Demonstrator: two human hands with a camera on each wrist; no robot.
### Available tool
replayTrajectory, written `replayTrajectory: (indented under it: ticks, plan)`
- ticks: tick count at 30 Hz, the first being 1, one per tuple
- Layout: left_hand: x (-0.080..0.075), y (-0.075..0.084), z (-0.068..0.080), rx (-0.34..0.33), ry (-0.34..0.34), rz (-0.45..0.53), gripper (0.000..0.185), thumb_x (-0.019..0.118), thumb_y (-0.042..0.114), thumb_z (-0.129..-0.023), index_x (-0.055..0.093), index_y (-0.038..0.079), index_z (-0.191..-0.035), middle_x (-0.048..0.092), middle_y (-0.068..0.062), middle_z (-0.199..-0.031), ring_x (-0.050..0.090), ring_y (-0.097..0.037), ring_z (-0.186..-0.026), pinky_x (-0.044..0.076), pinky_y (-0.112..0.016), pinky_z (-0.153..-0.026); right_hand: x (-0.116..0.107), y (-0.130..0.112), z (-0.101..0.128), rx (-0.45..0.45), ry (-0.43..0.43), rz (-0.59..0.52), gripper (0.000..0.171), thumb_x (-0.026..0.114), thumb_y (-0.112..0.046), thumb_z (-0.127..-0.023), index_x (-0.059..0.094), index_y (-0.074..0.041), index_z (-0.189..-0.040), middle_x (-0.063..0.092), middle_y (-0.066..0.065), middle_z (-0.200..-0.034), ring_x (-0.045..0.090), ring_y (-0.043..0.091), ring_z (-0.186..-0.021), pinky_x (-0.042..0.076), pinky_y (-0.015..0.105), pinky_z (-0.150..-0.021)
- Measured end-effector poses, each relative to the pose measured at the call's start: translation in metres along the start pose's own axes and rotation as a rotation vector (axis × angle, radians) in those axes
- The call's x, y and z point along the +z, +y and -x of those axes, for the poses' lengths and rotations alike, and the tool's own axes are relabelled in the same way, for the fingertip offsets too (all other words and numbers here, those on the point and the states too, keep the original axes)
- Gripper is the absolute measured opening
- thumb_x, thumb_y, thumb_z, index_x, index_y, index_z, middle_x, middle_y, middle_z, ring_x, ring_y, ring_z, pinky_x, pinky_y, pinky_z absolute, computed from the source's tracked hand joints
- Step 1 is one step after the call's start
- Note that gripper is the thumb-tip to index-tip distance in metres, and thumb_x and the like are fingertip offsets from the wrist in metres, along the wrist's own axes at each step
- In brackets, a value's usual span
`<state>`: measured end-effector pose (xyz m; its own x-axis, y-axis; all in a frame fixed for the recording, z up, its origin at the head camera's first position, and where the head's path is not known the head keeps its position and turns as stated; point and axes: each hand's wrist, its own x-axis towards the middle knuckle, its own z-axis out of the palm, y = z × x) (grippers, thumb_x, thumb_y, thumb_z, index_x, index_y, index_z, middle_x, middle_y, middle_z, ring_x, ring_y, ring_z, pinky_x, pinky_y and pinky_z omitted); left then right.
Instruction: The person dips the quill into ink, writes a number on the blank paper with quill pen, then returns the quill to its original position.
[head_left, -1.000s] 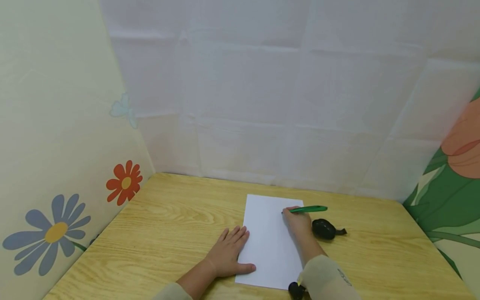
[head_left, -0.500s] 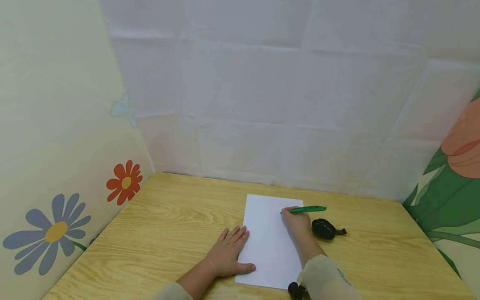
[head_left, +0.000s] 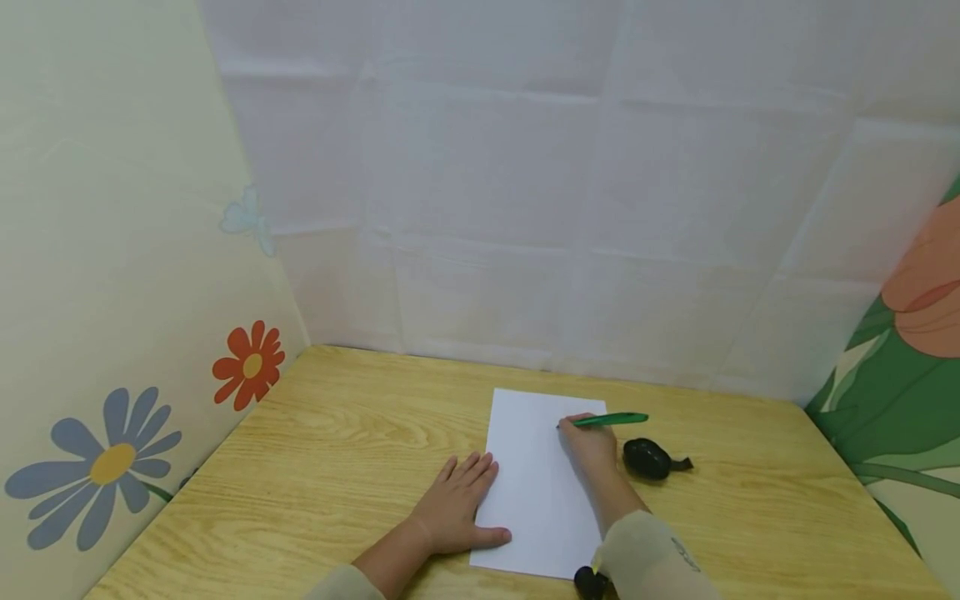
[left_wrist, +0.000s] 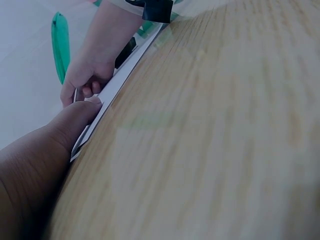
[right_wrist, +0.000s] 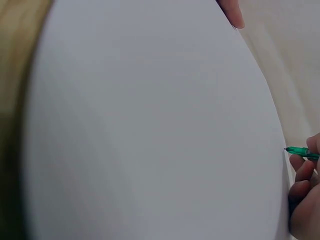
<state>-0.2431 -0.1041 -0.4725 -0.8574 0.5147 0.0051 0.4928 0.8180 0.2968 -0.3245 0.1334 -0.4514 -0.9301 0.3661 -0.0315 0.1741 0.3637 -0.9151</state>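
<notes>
A white sheet of paper [head_left: 528, 475] lies on the wooden table. My left hand [head_left: 456, 508] rests flat on its left edge, fingers straight and thumb spread onto the sheet. My right hand [head_left: 592, 446] pinches a green pen [head_left: 618, 419] over the upper right part of the paper. The pen's tip points left, right at the sheet's surface, and its barrel leans to the right. In the right wrist view the pen [right_wrist: 300, 151] shows its dark point, with curled fingers [right_wrist: 302, 175] behind it. In the left wrist view my left thumb [left_wrist: 75, 117] presses the paper's edge.
A glossy black rounded object [head_left: 647, 459] with a short stem lies on the table [head_left: 360, 433] just right of my right hand. A small dark object [head_left: 589, 582] sits by the right sleeve. A white sheet backdrop [head_left: 487, 208] and flowered side panels [head_left: 112, 292] enclose the table.
My right hand and the pen have shifted slightly left across the paper. My left hand and the sheet have stayed in place.
</notes>
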Motion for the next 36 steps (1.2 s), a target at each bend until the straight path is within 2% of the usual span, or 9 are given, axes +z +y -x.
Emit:
replayTrajectory:
  ticks: [12, 19, 25, 36]
  plan:
    - [-0.0028, 0.0018, 0.0020, 0.009, 0.005, 0.023, 0.101, 0.054, 0.075, -0.081, 0.031, 0.008, -0.154, 0.026, -0.008, -0.163, 0.021, -0.027, -0.152, 0.014, -0.054, -0.122, 0.0014, 0.0035, -0.0013, -0.018, -0.024, -0.001, 0.019, 0.071, -0.023, -0.083, 0.074, -0.006, -0.088, 0.072, 0.002, -0.082, 0.064, 0.015, -0.079, 0.054, 0.035, -0.083]
    - [-0.0026, 0.0015, 0.0014, 0.011, 0.008, 0.014, 0.101, 0.054, 0.075, -0.082, 0.031, 0.008, -0.154, 0.026, -0.008, -0.163, 0.021, -0.027, -0.152, 0.014, -0.054, -0.123, 0.0050, 0.0055, -0.0035, -0.051, -0.013, 0.000, 0.019, 0.072, -0.021, -0.081, 0.074, -0.004, -0.088, 0.072, 0.000, -0.079, 0.057, 0.004, -0.069, 0.053, 0.029, -0.080]
    - [-0.0031, 0.0016, 0.0016, 0.015, 0.006, 0.018, 0.101, 0.053, 0.075, -0.082, 0.031, 0.008, -0.154, 0.026, -0.008, -0.163, 0.021, -0.027, -0.152, 0.014, -0.054, -0.122, 0.0064, 0.0047, -0.0013, -0.083, 0.003, 0.009, 0.019, 0.072, -0.019, -0.080, 0.074, -0.002, -0.089, 0.073, 0.003, -0.080, 0.057, 0.005, -0.069, 0.048, 0.022, -0.073]
    - [-0.0024, 0.0013, 0.0020, 0.016, 0.010, 0.016, 0.101, 0.054, 0.075, -0.082, 0.031, 0.008, -0.154, 0.026, -0.008, -0.163, 0.022, -0.027, -0.152, 0.014, -0.054, -0.123, 0.0085, 0.0041, 0.0000, -0.086, -0.002, 0.006, 0.018, 0.073, -0.019, -0.081, 0.074, -0.002, -0.088, 0.074, 0.005, -0.080, 0.057, 0.004, -0.068, 0.048, 0.021, -0.072]
